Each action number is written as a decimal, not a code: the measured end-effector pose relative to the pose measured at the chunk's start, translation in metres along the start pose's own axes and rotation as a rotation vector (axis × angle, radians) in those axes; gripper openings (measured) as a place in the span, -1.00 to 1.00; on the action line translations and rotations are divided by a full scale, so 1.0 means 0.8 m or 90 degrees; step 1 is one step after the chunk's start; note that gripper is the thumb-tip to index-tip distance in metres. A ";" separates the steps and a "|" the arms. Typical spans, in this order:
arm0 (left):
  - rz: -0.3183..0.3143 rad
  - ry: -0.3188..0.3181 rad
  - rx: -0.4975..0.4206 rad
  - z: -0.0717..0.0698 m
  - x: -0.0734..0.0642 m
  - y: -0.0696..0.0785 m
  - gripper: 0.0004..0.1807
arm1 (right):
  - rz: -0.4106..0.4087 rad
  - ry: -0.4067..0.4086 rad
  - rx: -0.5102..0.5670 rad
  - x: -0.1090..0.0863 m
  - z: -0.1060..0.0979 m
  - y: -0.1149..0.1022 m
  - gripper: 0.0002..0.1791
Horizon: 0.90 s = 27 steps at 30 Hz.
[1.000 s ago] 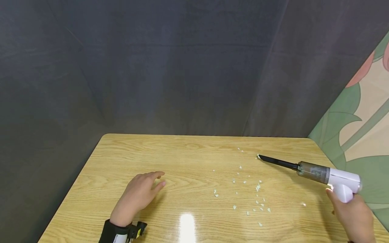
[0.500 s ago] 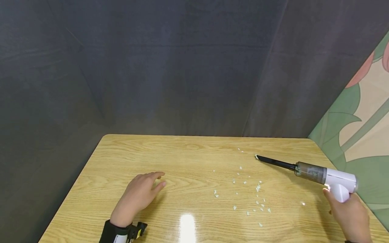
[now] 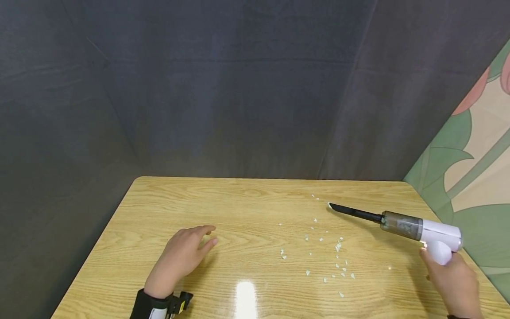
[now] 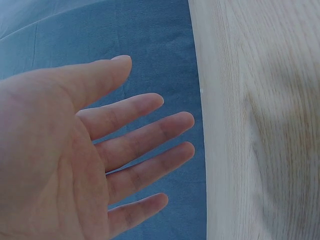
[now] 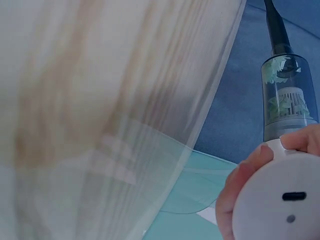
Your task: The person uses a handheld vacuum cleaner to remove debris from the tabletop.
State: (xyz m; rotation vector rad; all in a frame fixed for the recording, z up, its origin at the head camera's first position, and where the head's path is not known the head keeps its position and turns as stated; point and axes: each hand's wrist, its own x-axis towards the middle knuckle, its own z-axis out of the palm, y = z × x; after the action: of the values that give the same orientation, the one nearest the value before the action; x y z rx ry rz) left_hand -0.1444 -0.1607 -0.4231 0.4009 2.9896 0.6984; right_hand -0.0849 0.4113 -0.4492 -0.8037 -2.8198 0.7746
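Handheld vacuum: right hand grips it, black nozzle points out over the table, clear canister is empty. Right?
Not the canister: the right wrist view shows pale green scraps inside the clear canister. The rest holds: right hand grips the handheld vacuum, black nozzle out over the table.
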 end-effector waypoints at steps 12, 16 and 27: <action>0.008 0.001 0.006 -0.007 0.000 0.000 -0.58 | -0.029 0.024 -0.003 -0.003 0.006 -0.016 -0.39; 0.012 0.004 0.004 -0.008 -0.001 -0.001 -0.57 | -0.047 0.039 -0.012 -0.005 0.006 -0.016 -0.43; 0.013 0.002 -0.013 -0.008 -0.004 0.005 -0.56 | -0.059 0.068 -0.024 -0.012 0.000 -0.013 -0.46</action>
State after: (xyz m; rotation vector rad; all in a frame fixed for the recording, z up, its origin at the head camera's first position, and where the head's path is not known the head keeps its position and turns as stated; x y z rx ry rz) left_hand -0.1414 -0.1608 -0.4159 0.4300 2.9838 0.7307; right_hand -0.0817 0.3990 -0.4439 -0.6922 -2.7615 0.6467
